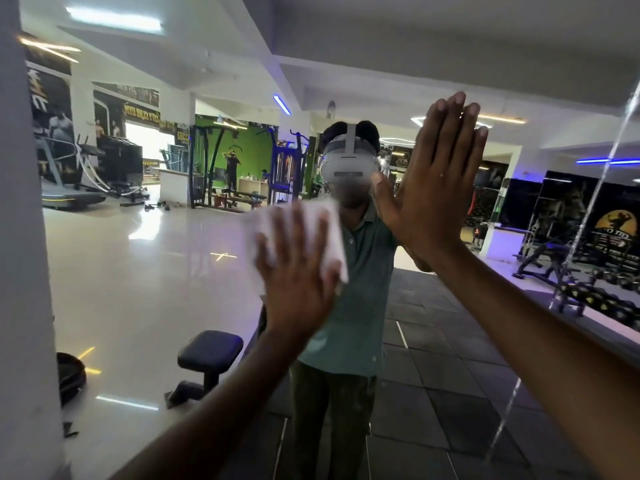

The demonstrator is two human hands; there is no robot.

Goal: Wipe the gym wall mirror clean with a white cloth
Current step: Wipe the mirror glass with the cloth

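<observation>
The wall mirror [145,271] fills the view and reflects the gym and a person in a green shirt wearing a headset. My left hand [298,271] lies flat with spread fingers on a white cloth [329,233], pressing it against the glass at the centre. The cloth looks blurred. My right hand [440,181] is raised to the right of it, palm flat on the mirror with straight fingers held together. Its reflection meets it at the glass.
A white pillar [24,237] borders the mirror on the left. A seam in the glass [599,188] runs diagonally at the right. Reflected are a black bench [207,358], weight machines [287,168], a treadmill [69,188] and a dumbbell rack [595,296].
</observation>
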